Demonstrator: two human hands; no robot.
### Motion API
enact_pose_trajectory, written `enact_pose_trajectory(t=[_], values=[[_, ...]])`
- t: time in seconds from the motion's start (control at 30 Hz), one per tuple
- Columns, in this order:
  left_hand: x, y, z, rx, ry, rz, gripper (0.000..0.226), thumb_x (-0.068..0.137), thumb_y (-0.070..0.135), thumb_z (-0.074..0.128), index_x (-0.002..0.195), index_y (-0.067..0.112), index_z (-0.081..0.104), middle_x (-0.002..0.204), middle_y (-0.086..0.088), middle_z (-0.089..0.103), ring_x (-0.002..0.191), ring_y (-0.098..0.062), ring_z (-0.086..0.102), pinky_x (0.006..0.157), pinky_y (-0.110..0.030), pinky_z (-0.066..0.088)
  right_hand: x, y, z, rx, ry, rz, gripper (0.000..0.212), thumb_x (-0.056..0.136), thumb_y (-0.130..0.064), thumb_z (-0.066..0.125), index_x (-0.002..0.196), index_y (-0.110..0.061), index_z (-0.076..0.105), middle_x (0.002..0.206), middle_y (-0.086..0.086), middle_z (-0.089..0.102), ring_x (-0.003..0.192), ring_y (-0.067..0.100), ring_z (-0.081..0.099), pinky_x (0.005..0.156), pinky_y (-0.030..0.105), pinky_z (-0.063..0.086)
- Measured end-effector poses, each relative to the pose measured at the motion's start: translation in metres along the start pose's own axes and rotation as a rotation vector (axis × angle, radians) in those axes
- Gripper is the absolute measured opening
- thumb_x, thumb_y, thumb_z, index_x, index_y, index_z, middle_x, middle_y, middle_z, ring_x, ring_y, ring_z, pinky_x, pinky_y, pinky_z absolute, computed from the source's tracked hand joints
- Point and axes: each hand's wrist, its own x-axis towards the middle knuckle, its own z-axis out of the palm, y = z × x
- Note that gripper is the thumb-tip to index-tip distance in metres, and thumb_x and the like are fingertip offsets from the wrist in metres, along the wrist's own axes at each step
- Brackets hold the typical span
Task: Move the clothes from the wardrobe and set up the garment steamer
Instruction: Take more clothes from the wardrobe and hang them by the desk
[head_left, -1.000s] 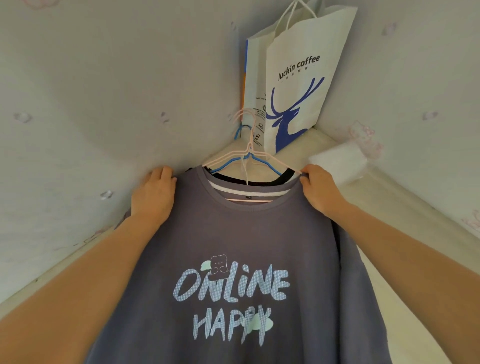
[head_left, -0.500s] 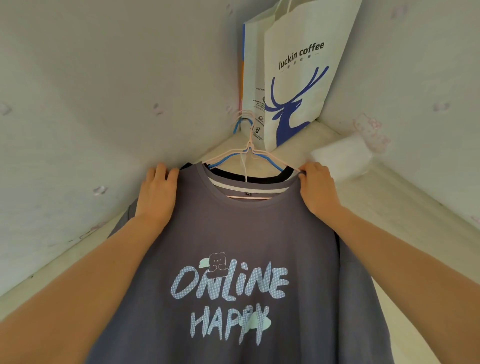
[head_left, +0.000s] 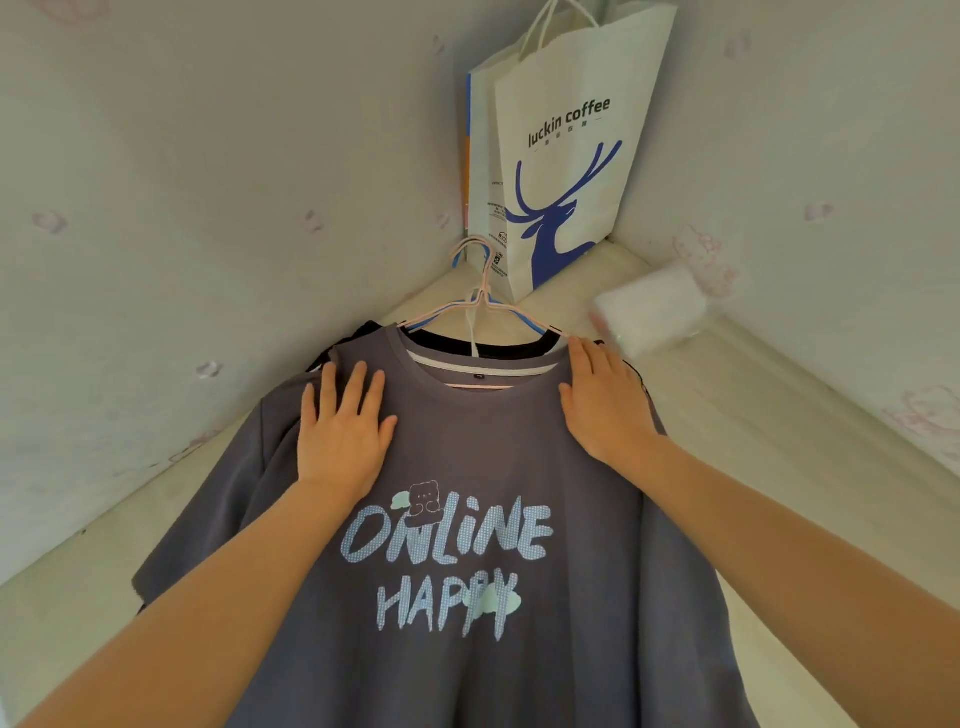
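left hand (head_left: 343, 431): flat, fingers spread, pressed on shirt's shoulder | right hand (head_left: 605, 402): flat, palm down on other shoulder by collar | grey-purple T-shirt (head_left: 467, 597): lies face up on pale surface, pale-blue "ONLINE HAPPY" print with small bear, on pink hanger (head_left: 480, 306) over darker garments | white paper bag (head_left: 566, 171): upright in corner behind

Bottom of the purple tee (head_left: 467, 597) runs off the lower edge, so no hem visible. There's a dark shirt (head_left: 483, 349) behind it, but only its collar peeks out. The white packet (head_left: 654, 312) at right is too blurry to identify. The bag (head_left: 571, 171) has its handles cut off at the top, and the small print's unreadable.
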Motion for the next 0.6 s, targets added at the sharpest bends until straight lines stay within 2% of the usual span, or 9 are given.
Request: enact_pose_trajectory(t=[0.17, 0.37, 0.47, 0.6], values=[[-0.039, 0.019, -0.002, -0.090, -0.105, 0.041, 0.061, 0.099, 0.045, 0.031, 0.152, 0.019, 0.017, 0.159, -0.006, 0.016, 0.146, -0.033, 0.012, 0.116, -0.048, 0.019, -0.049, -0.006, 0.002, -0.038, -0.093, 0.000, 0.062, 0.100, -0.033, 0.036, 0.151, -0.007, 0.011, 0.157, 0.013, 0.016, 0.145, 0.030, 0.012, 0.118, 0.043, 0.016], [-0.109, 0.032, 0.001, -0.171, -0.112, 0.024, 0.058, 0.097, 0.043, 0.040, 0.149, 0.018, 0.031, 0.155, -0.006, 0.030, 0.143, -0.032, 0.024, 0.115, -0.048, 0.022, -0.129, -0.025, 0.006, -0.041, -0.125, 0.005, 0.061, 0.101, -0.035, 0.030, 0.151, -0.009, 0.008, 0.159, 0.010, 0.012, 0.146, 0.028, 0.007, 0.118, 0.041, 0.011], [-0.146, 0.033, 0.003, -0.175, -0.063, 0.061, 0.054, 0.096, 0.039, 0.047, 0.143, 0.015, 0.042, 0.149, -0.009, 0.039, 0.139, -0.034, 0.033, 0.113, -0.051, 0.028, -0.174, -0.038, 0.013, -0.045, -0.158, 0.014, 0.061, 0.102, -0.036, 0.030, 0.151, -0.010, 0.008, 0.159, 0.009, 0.010, 0.147, 0.028, 0.006, 0.119, 0.041, 0.010], [-0.190, 0.031, 0.002, -0.176, -0.019, 0.111, 0.051, 0.096, 0.039, 0.041, 0.141, 0.015, 0.046, 0.147, -0.007, 0.044, 0.139, -0.033, 0.034, 0.111, -0.050, 0.029, -0.230, -0.057, 0.026, -0.015, -0.165, 0.052, 0.061, 0.100, -0.036, 0.038, 0.150, -0.007, 0.018, 0.157, 0.011, 0.020, 0.145, 0.031, 0.015, 0.117, 0.044, 0.017]])
